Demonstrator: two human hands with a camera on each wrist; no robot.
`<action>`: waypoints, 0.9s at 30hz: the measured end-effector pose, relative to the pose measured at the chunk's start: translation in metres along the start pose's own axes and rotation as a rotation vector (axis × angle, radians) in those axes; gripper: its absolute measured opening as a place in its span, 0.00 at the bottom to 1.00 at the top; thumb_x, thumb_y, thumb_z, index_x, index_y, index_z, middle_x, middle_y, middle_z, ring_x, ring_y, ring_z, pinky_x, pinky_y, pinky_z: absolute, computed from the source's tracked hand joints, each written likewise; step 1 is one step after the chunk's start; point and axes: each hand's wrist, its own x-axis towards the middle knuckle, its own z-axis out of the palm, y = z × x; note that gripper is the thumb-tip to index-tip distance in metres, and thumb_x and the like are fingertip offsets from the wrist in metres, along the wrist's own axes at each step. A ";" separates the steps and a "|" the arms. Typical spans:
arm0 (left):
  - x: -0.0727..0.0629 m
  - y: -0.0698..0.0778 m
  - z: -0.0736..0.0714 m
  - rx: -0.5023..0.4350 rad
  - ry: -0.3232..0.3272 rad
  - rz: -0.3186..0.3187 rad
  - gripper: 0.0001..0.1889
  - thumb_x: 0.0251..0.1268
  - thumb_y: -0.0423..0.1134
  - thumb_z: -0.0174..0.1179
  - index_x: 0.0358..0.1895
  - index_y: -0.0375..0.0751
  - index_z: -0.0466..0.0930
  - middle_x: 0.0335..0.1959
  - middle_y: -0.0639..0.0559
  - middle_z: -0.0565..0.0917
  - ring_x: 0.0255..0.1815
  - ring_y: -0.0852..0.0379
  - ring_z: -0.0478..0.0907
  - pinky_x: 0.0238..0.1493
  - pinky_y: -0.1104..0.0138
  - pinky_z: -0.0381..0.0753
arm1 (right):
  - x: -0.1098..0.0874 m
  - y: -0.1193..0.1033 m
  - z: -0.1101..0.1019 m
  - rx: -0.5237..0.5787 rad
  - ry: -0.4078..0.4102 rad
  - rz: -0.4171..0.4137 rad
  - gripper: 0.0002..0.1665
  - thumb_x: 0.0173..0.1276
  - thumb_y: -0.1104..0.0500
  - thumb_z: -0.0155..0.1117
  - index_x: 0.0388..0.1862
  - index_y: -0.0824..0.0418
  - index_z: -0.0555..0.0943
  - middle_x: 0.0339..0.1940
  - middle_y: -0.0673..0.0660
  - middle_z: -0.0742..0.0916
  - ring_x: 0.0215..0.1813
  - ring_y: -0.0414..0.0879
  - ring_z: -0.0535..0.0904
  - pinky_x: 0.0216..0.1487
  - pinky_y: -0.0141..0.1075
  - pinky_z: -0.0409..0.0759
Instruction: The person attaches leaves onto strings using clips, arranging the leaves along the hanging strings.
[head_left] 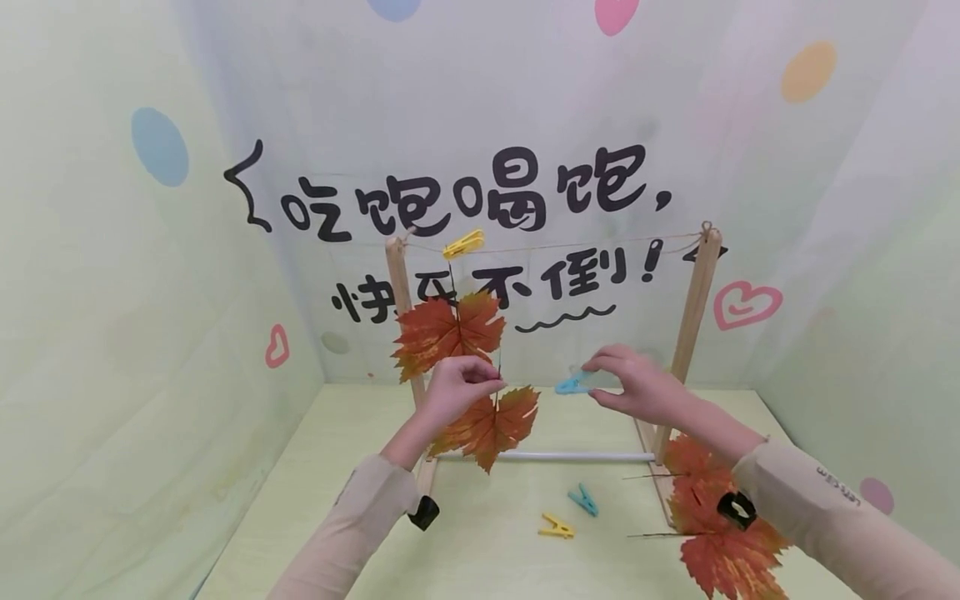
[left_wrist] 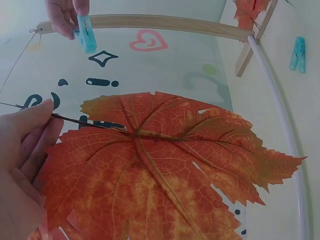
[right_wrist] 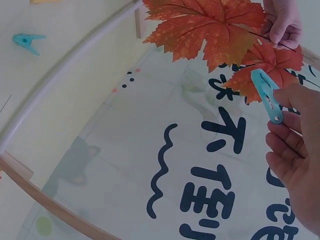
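Note:
My left hand (head_left: 459, 390) pinches the thin dark stem of an orange-red artificial leaf (left_wrist: 150, 150), and the leaf hangs below the fingers. To the right, my right hand (head_left: 637, 385) holds a light blue clothespin (right_wrist: 267, 96) between thumb and fingers. Behind the left hand, another leaf (head_left: 450, 329) hangs by its stem from a yellow clothespin (head_left: 464, 244). That clothespin grips a thin string (head_left: 551, 248) tied between two wooden posts. Both hands are below the string.
A blue clothespin (head_left: 582, 500) and a yellow one (head_left: 557, 526) lie on the table (head_left: 480, 550). More leaves (head_left: 727, 554) lie at the right, partly under my right forearm. Between the wooden posts (head_left: 696, 308) runs a white bar (head_left: 577, 456) near the table.

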 end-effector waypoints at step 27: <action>0.038 0.031 0.007 -0.074 0.073 0.086 0.06 0.48 0.33 0.68 0.30 0.35 0.84 0.26 0.48 0.84 0.23 0.59 0.77 0.26 0.71 0.78 | 0.046 0.004 -0.050 -0.051 0.126 -0.104 0.17 0.45 0.68 0.72 0.36 0.69 0.81 0.32 0.58 0.82 0.37 0.49 0.77 0.38 0.41 0.77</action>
